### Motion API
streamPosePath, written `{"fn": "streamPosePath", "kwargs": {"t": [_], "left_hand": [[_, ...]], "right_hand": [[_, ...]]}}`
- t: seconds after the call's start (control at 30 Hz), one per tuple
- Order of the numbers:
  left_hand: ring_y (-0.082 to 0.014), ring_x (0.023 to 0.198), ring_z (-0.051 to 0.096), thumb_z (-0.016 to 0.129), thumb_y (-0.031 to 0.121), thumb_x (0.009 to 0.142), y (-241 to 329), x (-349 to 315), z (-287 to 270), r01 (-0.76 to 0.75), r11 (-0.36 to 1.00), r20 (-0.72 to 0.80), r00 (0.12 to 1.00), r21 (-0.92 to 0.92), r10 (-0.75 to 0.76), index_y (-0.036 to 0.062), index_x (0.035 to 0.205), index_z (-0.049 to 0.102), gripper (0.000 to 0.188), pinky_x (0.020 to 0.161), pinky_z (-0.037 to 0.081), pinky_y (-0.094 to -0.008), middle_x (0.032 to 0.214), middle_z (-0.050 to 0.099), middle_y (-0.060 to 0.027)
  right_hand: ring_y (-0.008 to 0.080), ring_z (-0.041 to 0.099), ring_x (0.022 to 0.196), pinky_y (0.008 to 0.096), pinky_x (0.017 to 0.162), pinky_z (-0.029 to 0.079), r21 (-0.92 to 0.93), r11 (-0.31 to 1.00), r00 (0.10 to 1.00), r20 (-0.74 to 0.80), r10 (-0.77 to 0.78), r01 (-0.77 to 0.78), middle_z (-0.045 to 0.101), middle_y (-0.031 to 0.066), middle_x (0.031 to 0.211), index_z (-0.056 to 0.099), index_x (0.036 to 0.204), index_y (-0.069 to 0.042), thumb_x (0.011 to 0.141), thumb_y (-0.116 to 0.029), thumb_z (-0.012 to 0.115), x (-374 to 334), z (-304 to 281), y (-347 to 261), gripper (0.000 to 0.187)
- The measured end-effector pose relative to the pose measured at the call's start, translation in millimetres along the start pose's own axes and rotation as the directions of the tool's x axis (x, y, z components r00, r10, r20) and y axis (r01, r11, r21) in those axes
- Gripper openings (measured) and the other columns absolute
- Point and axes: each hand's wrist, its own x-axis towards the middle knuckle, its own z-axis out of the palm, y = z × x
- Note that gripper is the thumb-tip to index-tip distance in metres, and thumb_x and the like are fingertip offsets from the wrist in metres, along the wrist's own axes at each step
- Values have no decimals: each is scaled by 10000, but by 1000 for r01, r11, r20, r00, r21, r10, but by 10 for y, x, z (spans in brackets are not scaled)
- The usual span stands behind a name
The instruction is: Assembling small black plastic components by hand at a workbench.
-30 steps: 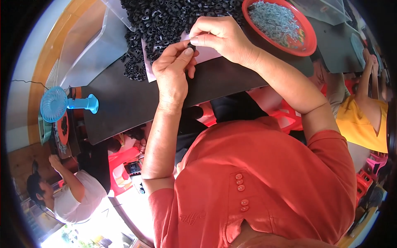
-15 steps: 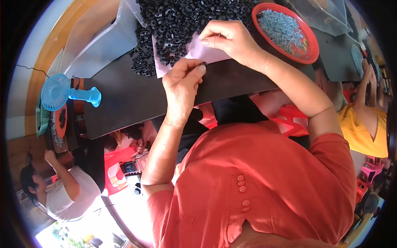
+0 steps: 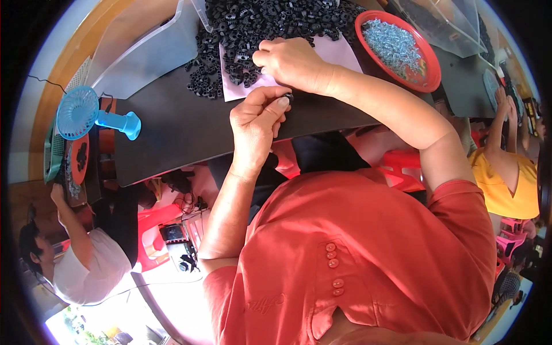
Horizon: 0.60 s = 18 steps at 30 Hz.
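My left hand is closed, with a small black plastic part pinched between thumb and forefinger, above the table's near edge. Just beyond it, my right hand hangs over a pale pink sheet. Its fingers are curled in at the edge of a heap of small black plastic parts. Whatever those fingertips hold, if anything, is hidden. Some of the black parts lie on the sheet's left side.
A red plate of small silvery pieces stands to the right. Translucent bins flank the heap. A blue fan is at the table's left end. One person in white sits left, another in yellow right.
My right hand has moved left from over the sheet's middle to the edge of the heap. The left hand keeps its pinch on the black part. The view has shifted slightly.
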Motion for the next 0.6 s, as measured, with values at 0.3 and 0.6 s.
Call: {"fn": "streamPosePath", "kwargs": {"t": [0.3,0.6], "left_hand": [[-36,569,479,610,2,891,-38,0,-8,-37,999,-13,999,0,37,-28,985,655,108,476,366,-164,777,630,-45],[-23,569,480,613,-3,895,-36,0,30,-63,996,-41,997,66,65,-15,1036,676,155,484,380,-153,777,627,-26]], "right_hand": [[283,616,827,399,697,507,-48,996,996,-48,-79,77,580,64,842,568,808,-57,718,-64,596,-131,-149,96,95],[273,612,830,396,699,490,182,983,1000,-4,-25,25,603,49,817,612,780,-62,725,-70,622,-204,-58,147,56]]}}
